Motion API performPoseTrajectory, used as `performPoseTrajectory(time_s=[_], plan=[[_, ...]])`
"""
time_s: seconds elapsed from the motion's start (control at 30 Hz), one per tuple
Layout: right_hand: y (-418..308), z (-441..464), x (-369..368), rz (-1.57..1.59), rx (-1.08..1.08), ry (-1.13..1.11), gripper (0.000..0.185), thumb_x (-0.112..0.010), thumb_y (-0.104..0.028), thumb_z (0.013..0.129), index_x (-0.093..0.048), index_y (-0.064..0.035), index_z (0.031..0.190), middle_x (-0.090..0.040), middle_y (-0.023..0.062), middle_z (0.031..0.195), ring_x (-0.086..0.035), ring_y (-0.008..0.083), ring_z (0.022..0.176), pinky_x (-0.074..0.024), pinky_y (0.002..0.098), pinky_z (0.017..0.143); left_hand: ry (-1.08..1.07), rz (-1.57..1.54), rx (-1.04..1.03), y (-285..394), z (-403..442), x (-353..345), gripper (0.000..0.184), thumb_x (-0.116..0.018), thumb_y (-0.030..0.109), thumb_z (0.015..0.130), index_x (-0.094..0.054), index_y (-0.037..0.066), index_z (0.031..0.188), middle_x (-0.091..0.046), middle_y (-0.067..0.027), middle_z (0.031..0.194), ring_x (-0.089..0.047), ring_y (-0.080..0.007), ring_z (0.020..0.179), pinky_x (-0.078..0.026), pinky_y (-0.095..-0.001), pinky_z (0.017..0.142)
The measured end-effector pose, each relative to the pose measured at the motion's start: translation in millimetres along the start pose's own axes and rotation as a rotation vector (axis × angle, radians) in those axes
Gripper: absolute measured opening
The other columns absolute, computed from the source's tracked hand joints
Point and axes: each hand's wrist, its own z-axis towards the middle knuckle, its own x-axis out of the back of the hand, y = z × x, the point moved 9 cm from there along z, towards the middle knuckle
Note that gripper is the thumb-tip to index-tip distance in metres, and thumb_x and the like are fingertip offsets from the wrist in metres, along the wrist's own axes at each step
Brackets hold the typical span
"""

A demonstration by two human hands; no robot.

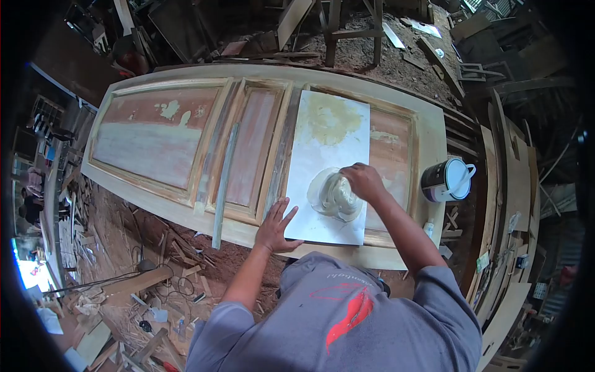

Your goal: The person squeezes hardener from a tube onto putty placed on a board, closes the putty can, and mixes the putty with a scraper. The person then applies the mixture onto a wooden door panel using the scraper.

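Grey tee [338, 310] w/ red print is worn nearest cam. Dark-sided, white-topped can [435, 181] is set on panelled wood door [429, 124]; contents can't be told. Creamy putty [338, 198], smooth, is heaped on flat white board [304, 214] across door. R hand [364, 181] is curled at putty's edge, grip can't be told; L hand [273, 230], fingers spread wide, is placed at board's near-left corner.

Wdn trestle [354, 34] up top; lng boards [522, 192] along R; wd scraps [137, 283] on flr [214, 265], btm L.
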Motion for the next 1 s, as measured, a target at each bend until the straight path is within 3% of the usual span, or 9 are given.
performPoseTrajectory(time_s=[0.07,0.27,0.4,0.43,0.5,0.6,0.77,0.9,1.0], plan=[[13,6,1,-0.014,-0.004,0.046,0.019,-0.062,-0.008,0.088,-0.077,-0.0097,0.099,-0.075,0.0179,0.09,-0.072,0.0385,0.085,-0.058,0.0502,0.078,-0.002,-0.007,0.003,-2,0,0,0.115,-0.086,0.06,0.067,-0.037,0.022,0.164,-0.026,-0.0179,0.172,-0.025,-0.0415,0.157,-0.028,-0.0534,0.128],[-24,-56,-31,0.07,-0.101,-0.16,0.006,-0.063,-0.01,0.087,-0.068,-0.0053,0.085,-0.07,0.021,0.08,-0.069,0.0431,0.078,-0.0549,0.0548,0.073,0.011,-0.034,-0.006,0,-1,6,0.115,-0.084,0.058,0.069,-0.033,0.024,0.166,-0.023,-0.0167,0.173,-0.022,-0.0385,0.159,-0.023,-0.0521,0.13],[-2,-34,-11,0.034,-0.207,-0.118,0.011,-0.063,-0.008,0.088,-0.071,-0.0055,0.095,-0.071,0.0187,0.084,-0.069,0.0422,0.079,-0.0555,0.0529,0.073,-0.005,0.001,-0.005,0,-1,5,0.115,-0.085,0.059,0.068,-0.035,0.022,0.165,-0.025,-0.0171,0.172,-0.022,-0.0398,0.159,-0.025,-0.0529,0.13],[-4,-27,3,0.047,-0.138,0.065,0.015,-0.063,-0.009,0.089,-0.072,-0.0054,0.1,-0.072,0.0181,0.085,-0.069,0.0407,0.081,-0.056,0.0513,0.075,-0.002,-0.003,-0.006,-1,-2,4,0.115,-0.085,0.06,0.068,-0.036,0.022,0.165,-0.025,-0.0171,0.172,-0.022,-0.0398,0.159,-0.025,-0.0528,0.13],[-8,-32,1,-0.006,-0.118,0.151,0.016,-0.064,-0.008,0.089,-0.072,-0.0053,0.102,-0.073,0.0183,0.087,-0.07,0.0388,0.085,-0.0568,0.0502,0.076,0.012,-0.011,-0.012,-1,-1,3,0.115,-0.085,0.06,0.067,-0.036,0.022,0.164,-0.025,-0.017,0.172,-0.023,-0.0398,0.159,-0.025,-0.0526,0.13],[-25,-73,-54,-0.043,-0.081,-0.095,0.02,-0.064,-0.008,0.089,-0.075,-0.0072,0.106,-0.074,0.0186,0.091,-0.071,0.0367,0.087,-0.0584,0.049,0.079,0.007,-0.004,-0.006,0,-1,5,0.115,-0.085,0.06,0.067,-0.037,0.022,0.164,-0.025,-0.0169,0.172,-0.023,-0.0397,0.159,-0.025,-0.0525,0.13],[-27,-67,-14,0.04,-0.121,-0.096,0.019,-0.066,-0.007,0.089,-0.076,-0.0064,0.104,-0.075,0.0182,0.091,-0.073,0.0374,0.086,-0.0589,0.0479,0.078,0.017,-0.016,-0.008,0,-1,8,0.115,-0.085,0.06,0.067,-0.037,0.023,0.164,-0.024,-0.0166,0.172,-0.023,-0.0396,0.158,-0.025,-0.0523,0.13],[-6,-38,9,-0.056,-0.153,0.128,0.022,-0.064,-0.005,0.088,-0.077,-0.0066,0.105,-0.075,0.0191,0.094,-0.072,0.0376,0.088,-0.0583,0.0487,0.078,0.022,-0.024,-0.02,0,-1,8,0.115,-0.086,0.059,0.067,-0.037,0.023,0.164,-0.024,-0.0164,0.172,-0.022,-0.0392,0.159,-0.025,-0.0525,0.13],[-13,-63,-48,-0.039,-0.104,-0.102,0.024,-0.067,-0.006,0.084,-0.077,-0.0075,0.105,-0.076,0.0182,0.093,-0.072,0.0374,0.086,-0.0584,0.0488,0.08,0.007,-0.019,0.0,0,-1,7,0.115,-0.086,0.058,0.066,-0.037,0.023,0.164,-0.024,-0.0165,0.172,-0.022,-0.039,0.159,-0.026,-0.0526,0.13]])
